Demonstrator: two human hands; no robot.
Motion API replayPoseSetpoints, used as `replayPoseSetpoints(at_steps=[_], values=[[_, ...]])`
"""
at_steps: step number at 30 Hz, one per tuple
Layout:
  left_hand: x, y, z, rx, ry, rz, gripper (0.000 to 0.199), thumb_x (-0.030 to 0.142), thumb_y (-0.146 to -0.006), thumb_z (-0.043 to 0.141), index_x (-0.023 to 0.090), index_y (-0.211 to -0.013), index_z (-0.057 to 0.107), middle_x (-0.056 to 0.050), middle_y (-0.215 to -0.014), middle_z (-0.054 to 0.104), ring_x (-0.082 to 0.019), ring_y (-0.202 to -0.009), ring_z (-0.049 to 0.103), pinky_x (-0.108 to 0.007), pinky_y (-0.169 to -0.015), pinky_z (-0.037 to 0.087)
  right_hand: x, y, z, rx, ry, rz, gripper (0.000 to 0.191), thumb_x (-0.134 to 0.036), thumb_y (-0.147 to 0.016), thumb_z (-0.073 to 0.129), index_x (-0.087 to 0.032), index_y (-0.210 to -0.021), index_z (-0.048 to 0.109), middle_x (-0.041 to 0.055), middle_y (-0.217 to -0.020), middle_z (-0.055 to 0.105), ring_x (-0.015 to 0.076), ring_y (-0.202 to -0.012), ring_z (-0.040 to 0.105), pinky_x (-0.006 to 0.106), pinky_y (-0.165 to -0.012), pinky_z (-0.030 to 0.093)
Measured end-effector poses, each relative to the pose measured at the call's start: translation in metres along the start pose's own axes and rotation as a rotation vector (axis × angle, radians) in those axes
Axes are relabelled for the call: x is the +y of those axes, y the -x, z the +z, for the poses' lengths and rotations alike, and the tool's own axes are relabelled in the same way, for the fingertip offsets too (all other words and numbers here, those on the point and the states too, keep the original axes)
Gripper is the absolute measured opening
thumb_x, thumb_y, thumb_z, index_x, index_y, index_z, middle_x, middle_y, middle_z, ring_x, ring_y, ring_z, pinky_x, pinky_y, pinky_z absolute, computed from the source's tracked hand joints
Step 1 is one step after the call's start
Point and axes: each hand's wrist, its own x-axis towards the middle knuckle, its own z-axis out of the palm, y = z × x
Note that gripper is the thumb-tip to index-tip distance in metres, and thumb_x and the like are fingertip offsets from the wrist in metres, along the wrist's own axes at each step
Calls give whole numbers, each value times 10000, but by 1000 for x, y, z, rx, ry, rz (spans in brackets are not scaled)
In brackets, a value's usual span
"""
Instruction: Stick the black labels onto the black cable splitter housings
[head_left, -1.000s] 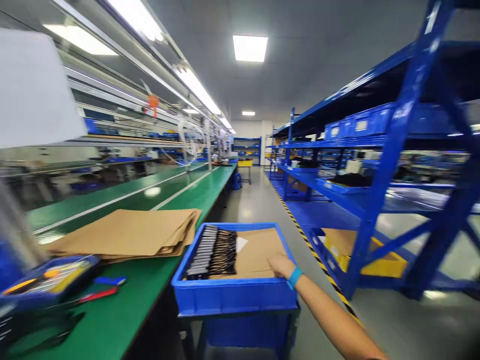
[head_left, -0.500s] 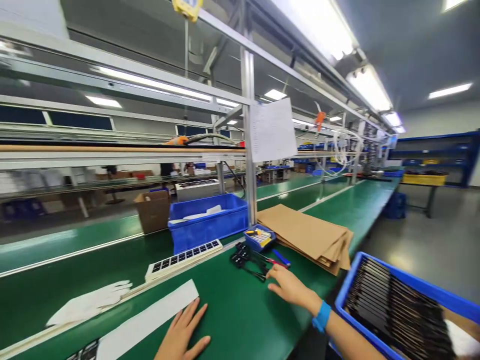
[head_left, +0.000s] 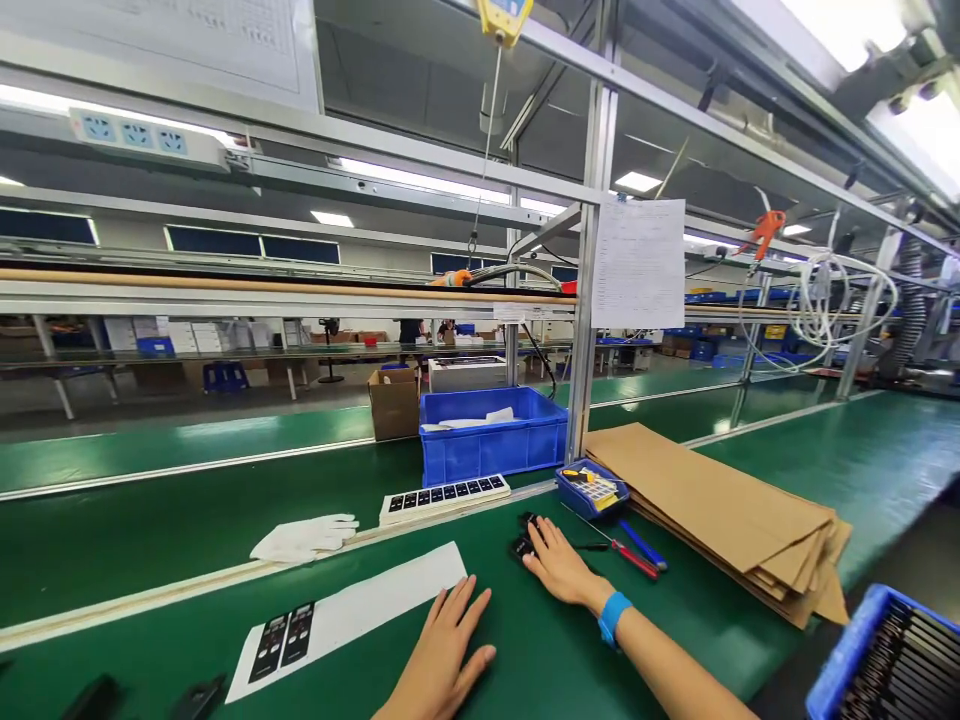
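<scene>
My left hand (head_left: 446, 650) lies with fingers spread on the green bench, its fingertips at the right end of a white backing strip (head_left: 390, 595). Two black panel stickers (head_left: 282, 642) show at the strip's left end. My right hand (head_left: 561, 566), with a blue band on the wrist, reaches over a small group of black parts (head_left: 523, 546). Its fingers are stretched out and rest on or just above these parts, partly hiding them. Right of this hand lie a red-handled screwdriver (head_left: 634, 560) and a blue pen-like tool (head_left: 643, 546).
A small blue tray (head_left: 592, 490) stands by the metal post, with flat cardboard sheets (head_left: 712, 510) to its right. Behind are a large blue bin (head_left: 495, 450), a sheet of black stickers (head_left: 445, 498) and a white glove (head_left: 304, 540). A crate of black parts (head_left: 892, 650) stands lower right.
The view has swung left, bringing the stickers on the strip into sight. My right hand has shifted from beside the cables onto the black parts. My left hand stays flat by the strip.
</scene>
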Motion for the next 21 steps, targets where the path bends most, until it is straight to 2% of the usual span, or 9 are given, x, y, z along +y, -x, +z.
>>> replayPoseSetpoints(at_steps=[3,6,8,10,12,14,18,21], values=[[19,0,-1,47,27,-7,478,391,-926,357,293,-1391,315,-45,-1460,294,-250,-1319,321,-489,-1083,307,-22,43,11,10,-15,-136,633,-496,-951,289,-127,-1454,186,105,-1508,73,238,-1382,19,408,-1137,99],[39,-1,-1,63,47,-45,464,414,-914,396,239,-1343,412,-77,-1380,429,-262,-1196,461,-461,-1011,400,-36,81,13,56,-70,-222,604,-499,-958,290,-178,-1458,186,94,-1510,124,246,-1380,81,436,-1134,139],[49,-1,0,54,59,-66,441,431,-899,438,220,-1284,483,-81,-1289,524,-269,-1105,511,-456,-960,427,-38,100,10,134,-101,-206,528,-451,-968,302,-198,-1430,269,104,-1469,265,242,-1347,223,425,-1105,233],[56,-1,-1,28,86,-72,397,416,-870,510,213,-1210,541,-72,-1183,593,-266,-1032,532,-440,-904,440,-35,114,7,228,-79,-114,365,-368,-958,366,-192,-1252,490,119,-1279,479,257,-1190,430,422,-990,378],[58,-1,-2,13,134,-81,362,382,-830,589,209,-1147,565,-59,-1103,619,-256,-989,533,-415,-865,436,-29,123,7,267,-15,5,155,-282,-895,494,-181,-965,589,99,-1016,567,264,-968,526,412,-830,452],[58,-1,-3,5,196,-105,371,374,-782,652,202,-1100,568,-57,-1057,618,-246,-968,528,-392,-844,424,-25,129,9,262,16,58,18,-189,-832,561,-183,-815,561,66,-881,557,247,-853,527,382,-742,453],[54,0,-2,16,334,-136,414,350,-685,734,195,-1022,551,-43,-999,588,-215,-914,513,-346,-809,411,-29,134,11,261,-43,15,97,-94,-823,513,-188,-805,527,38,-863,549,209,-825,509,337,-728,418],[51,1,-1,40,401,-97,580,261,-646,745,212,-1161,484,-40,-1021,536,-199,-937,486,-334,-835,409,-38,133,2,229,-97,-7,132,-62,-778,521,-192,-801,527,22,-865,560,199,-834,505,322,-738,396]])
